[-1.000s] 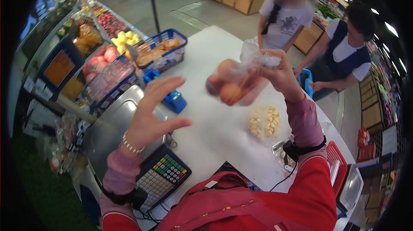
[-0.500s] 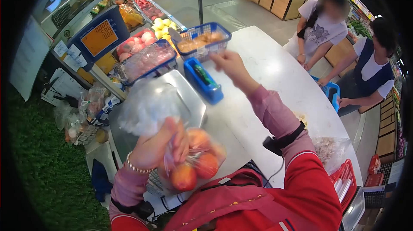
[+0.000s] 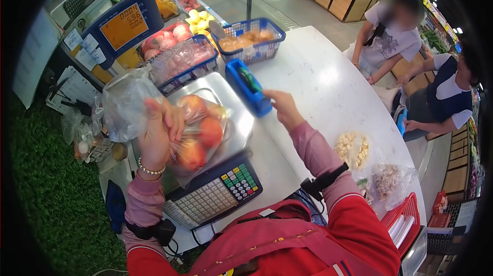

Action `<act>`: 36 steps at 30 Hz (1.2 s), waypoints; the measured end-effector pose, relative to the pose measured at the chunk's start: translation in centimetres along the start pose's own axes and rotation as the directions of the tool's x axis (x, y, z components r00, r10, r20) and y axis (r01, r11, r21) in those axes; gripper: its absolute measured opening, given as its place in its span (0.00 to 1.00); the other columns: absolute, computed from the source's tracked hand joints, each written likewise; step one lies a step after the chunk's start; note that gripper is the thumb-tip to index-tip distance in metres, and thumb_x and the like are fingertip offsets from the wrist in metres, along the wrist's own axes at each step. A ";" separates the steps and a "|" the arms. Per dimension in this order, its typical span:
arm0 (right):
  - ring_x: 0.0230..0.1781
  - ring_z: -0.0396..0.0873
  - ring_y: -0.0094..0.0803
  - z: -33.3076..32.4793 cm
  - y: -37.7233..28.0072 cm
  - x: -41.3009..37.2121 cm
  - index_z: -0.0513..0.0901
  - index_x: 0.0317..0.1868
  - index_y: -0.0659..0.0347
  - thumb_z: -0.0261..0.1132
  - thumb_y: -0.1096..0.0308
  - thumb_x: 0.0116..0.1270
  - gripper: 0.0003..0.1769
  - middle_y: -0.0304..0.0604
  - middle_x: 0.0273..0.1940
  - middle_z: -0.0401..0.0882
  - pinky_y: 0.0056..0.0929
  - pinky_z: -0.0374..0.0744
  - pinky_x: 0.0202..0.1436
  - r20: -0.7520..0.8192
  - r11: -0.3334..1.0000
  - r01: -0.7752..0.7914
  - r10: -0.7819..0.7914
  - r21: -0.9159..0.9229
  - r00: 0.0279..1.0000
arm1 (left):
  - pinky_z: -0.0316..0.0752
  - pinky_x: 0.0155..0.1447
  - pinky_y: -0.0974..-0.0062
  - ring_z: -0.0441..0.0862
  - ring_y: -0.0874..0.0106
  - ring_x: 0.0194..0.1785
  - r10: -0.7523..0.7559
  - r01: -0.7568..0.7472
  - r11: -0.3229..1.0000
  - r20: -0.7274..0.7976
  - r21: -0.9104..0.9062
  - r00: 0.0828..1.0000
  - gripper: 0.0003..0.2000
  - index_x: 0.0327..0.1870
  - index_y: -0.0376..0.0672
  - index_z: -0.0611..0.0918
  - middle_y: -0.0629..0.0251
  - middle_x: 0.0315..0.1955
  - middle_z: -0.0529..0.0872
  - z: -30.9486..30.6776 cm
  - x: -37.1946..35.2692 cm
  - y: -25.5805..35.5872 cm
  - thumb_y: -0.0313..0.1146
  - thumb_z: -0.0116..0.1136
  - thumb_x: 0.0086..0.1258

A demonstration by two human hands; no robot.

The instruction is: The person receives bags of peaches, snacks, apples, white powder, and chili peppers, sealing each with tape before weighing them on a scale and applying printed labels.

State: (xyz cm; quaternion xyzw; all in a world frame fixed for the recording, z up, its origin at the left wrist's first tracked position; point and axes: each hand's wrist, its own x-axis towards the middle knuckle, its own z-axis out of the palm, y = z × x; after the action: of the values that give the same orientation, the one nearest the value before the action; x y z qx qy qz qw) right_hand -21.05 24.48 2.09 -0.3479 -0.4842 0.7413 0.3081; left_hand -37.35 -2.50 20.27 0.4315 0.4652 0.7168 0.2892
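Scale pan (image 3: 232,102) under bag (image 3: 125,105) of peaches (image 3: 210,131)

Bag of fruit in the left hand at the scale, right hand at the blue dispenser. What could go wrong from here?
1. The left hand holds the bag by its bunched neck alone; if that grip slips, fruit may spill off the scale pan.
2. The bag sits at the pan's front edge, close to the keypad; it could press keys.
3. The right hand reaches the dispenser alone; it may slide.
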 end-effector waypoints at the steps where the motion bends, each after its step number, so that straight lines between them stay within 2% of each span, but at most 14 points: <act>1: 0.32 0.78 0.24 0.0 0.5 -0.8 0.88 0.42 0.65 0.63 0.69 0.65 0.11 0.40 0.38 0.85 0.21 0.71 0.33 -0.063 0.992 0.080 -0.074 0.098 0.995 | 0.61 0.24 0.82 0.59 0.79 0.15 0.034 -0.034 0.999 -0.014 -0.024 0.999 0.24 0.24 0.44 0.66 0.72 0.12 0.62 -0.2 0.0 -0.2 0.52 0.37 0.81; 7: 0.40 0.71 0.24 -1.8 5.2 -2.4 0.82 0.34 0.58 0.71 0.68 0.56 0.07 0.36 0.35 0.76 0.32 0.68 0.45 -0.281 0.984 -0.104 0.141 0.144 0.949 | 0.61 0.27 0.84 0.60 0.81 0.18 0.067 -0.012 0.954 -0.175 0.300 0.982 0.18 0.29 0.43 0.71 0.75 0.15 0.63 0.2 -0.1 -1.3 0.41 0.42 0.82; 8: 0.37 0.72 0.26 -3.4 9.6 0.2 0.82 0.33 0.60 0.71 0.68 0.55 0.07 0.36 0.34 0.77 0.31 0.68 0.41 -0.242 0.996 0.087 -0.080 0.018 0.967 | 0.62 0.30 0.84 0.60 0.82 0.18 0.039 0.097 0.877 -0.272 0.471 0.961 0.15 0.31 0.42 0.73 0.75 0.16 0.65 0.9 0.1 -0.8 0.39 0.43 0.82; 12: 0.30 0.73 0.27 -0.5 9.0 -2.5 0.83 0.31 0.62 0.70 0.69 0.57 0.06 0.38 0.30 0.79 0.27 0.70 0.34 -0.343 0.985 -0.172 0.155 -0.019 0.927 | 0.68 0.38 0.81 0.68 0.80 0.24 0.031 0.052 0.957 -0.280 0.286 0.960 0.13 0.38 0.39 0.77 0.72 0.21 0.71 -2.2 0.9 -1.9 0.39 0.48 0.80; 15: 0.31 0.74 0.24 0.5 4.8 -3.8 0.83 0.33 0.63 0.67 0.69 0.61 0.06 0.39 0.32 0.80 0.25 0.72 0.37 -0.300 0.996 -0.067 0.046 -0.063 0.953 | 0.72 0.43 0.74 0.74 0.74 0.32 0.338 -0.217 0.804 -0.125 0.553 0.933 0.10 0.39 0.38 0.79 0.69 0.27 0.76 -4.4 1.3 -1.6 0.36 0.56 0.75; 17: 0.33 0.75 0.22 2.6 -1.1 -4.4 0.83 0.35 0.62 0.65 0.69 0.65 0.05 0.37 0.32 0.80 0.23 0.73 0.39 -0.067 0.970 0.230 -0.235 -0.075 0.970 | 0.73 0.44 0.82 0.75 0.79 0.34 0.301 -0.382 0.445 0.267 0.810 0.915 0.09 0.46 0.37 0.76 0.69 0.34 0.76 -4.3 1.5 2.3 0.33 0.57 0.74; 19: 0.35 0.75 0.19 6.0 -7.6 -6.3 0.83 0.37 0.61 0.64 0.71 0.66 0.03 0.35 0.33 0.80 0.19 0.73 0.41 0.249 0.936 0.341 -0.310 -0.092 0.918 | 0.74 0.41 0.79 0.75 0.78 0.33 0.291 -0.397 0.413 0.294 0.820 0.910 0.10 0.45 0.37 0.78 0.69 0.33 0.77 -5.9 1.7 2.8 0.33 0.61 0.69; 21: 0.35 0.75 0.17 10.2 -11.9 -9.0 0.83 0.38 0.61 0.65 0.71 0.66 0.03 0.34 0.34 0.80 0.17 0.72 0.41 0.592 0.914 0.404 -0.307 -0.035 0.745 | 0.73 0.38 0.73 0.78 0.69 0.36 0.155 -0.589 0.144 0.569 0.796 0.807 0.10 0.37 0.40 0.85 0.67 0.30 0.78 -5.3 2.0 4.0 0.32 0.67 0.57; 23: 0.37 0.75 0.17 14.2 -13.1 -11.5 0.82 0.38 0.61 0.67 0.70 0.66 0.04 0.33 0.34 0.80 0.18 0.73 0.41 0.841 0.875 0.479 -0.208 -0.067 0.499 | 0.73 0.34 0.75 0.78 0.75 0.33 0.160 -0.467 0.126 0.447 0.875 0.880 0.06 0.35 0.43 0.85 0.72 0.31 0.79 -4.6 1.6 3.5 0.34 0.66 0.63; 25: 0.35 0.80 0.23 18.0 -11.8 -13.7 0.82 0.36 0.61 0.69 0.71 0.62 0.05 0.37 0.34 0.81 0.22 0.75 0.40 0.922 0.772 0.636 -0.245 -0.003 0.301 | 0.74 0.32 0.75 0.79 0.79 0.32 -0.203 0.282 0.824 -0.208 0.491 0.957 0.08 0.36 0.43 0.84 0.75 0.33 0.81 -3.9 1.1 3.9 0.37 0.62 0.70; 26: 0.35 0.80 0.23 19.5 -11.2 -14.3 0.82 0.36 0.61 0.69 0.71 0.62 0.05 0.37 0.34 0.81 0.22 0.75 0.40 0.924 0.769 0.639 -0.250 0.007 0.291 | 0.74 0.32 0.75 0.79 0.79 0.32 -0.194 0.277 0.822 -0.213 0.498 0.958 0.08 0.36 0.43 0.84 0.75 0.33 0.81 -4.3 0.8 3.8 0.37 0.62 0.70; 28: 0.33 0.82 0.35 21.4 -10.1 -14.8 0.81 0.33 0.60 0.71 0.73 0.57 0.06 0.44 0.33 0.80 0.28 0.77 0.37 0.790 0.275 0.936 -0.513 -0.221 0.337 | 0.72 0.30 0.79 0.79 0.83 0.33 -0.206 0.256 0.913 -0.182 0.317 0.961 0.10 0.43 0.41 0.82 0.75 0.38 0.81 -4.4 0.4 3.6 0.39 0.60 0.73; 31: 0.32 0.81 0.43 21.8 -10.1 -12.3 0.81 0.32 0.60 0.70 0.75 0.55 0.06 0.48 0.32 0.78 0.34 0.78 0.34 0.652 0.275 0.912 -0.638 -0.304 0.410 | 0.71 0.33 0.81 0.78 0.82 0.36 -0.238 0.294 0.946 -0.320 0.140 0.917 0.12 0.49 0.39 0.78 0.71 0.40 0.81 -2.5 -0.9 4.9 0.37 0.61 0.72; 36: 0.46 0.78 0.41 20.0 -10.0 -9.0 0.85 0.39 0.57 0.66 0.70 0.42 0.18 0.42 0.39 0.79 0.38 0.74 0.49 0.697 -0.024 0.996 -0.716 -0.081 0.040 | 0.70 0.42 0.81 0.73 0.79 0.37 -0.008 0.011 0.864 -0.008 0.503 1.000 0.10 0.40 0.43 0.74 0.73 0.34 0.75 -4.7 -1.1 2.9 0.30 0.66 0.66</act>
State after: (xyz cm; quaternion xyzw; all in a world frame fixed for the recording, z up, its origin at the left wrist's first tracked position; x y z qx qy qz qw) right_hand -31.02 10.73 19.12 0.1709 -0.8375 0.2254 0.4676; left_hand -41.09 -6.53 21.63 0.4876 0.6388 0.5706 0.1693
